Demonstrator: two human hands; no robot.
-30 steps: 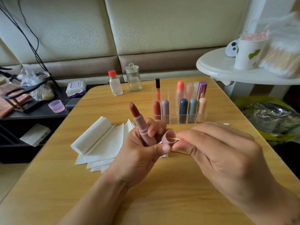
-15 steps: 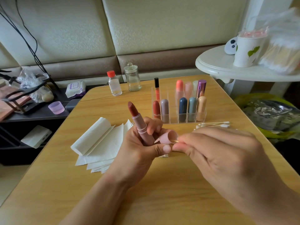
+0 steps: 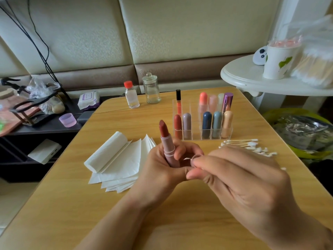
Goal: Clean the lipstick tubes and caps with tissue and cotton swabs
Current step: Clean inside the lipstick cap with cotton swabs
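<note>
Left hand [image 3: 162, 170] grips open lipstick [image 3: 166, 143]; right hand [image 3: 239, 181] pinches cotton swab [image 3: 187, 158]

A pink lipstick tube [image 3: 169, 152] with its brick-red bullet wound out stands upright; white tissues [image 3: 119, 159] lie fanned left, cotton swabs [image 3: 248, 146] heaped right.

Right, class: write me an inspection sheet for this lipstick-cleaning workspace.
Surface: wooden table, bare at the front.
Job's things: opened lipstick; pink cap; cotton swab at the cap; tissues; spare swabs; clear organiser of capped lipsticks.
Clutter: red-capped bottle, glass jar.
Grippers: left hand grips lipstick and cap; right hand pinches the swab.
Cables: black cables on the wall padding.
Surroundings: white side table with paper cup.
</note>
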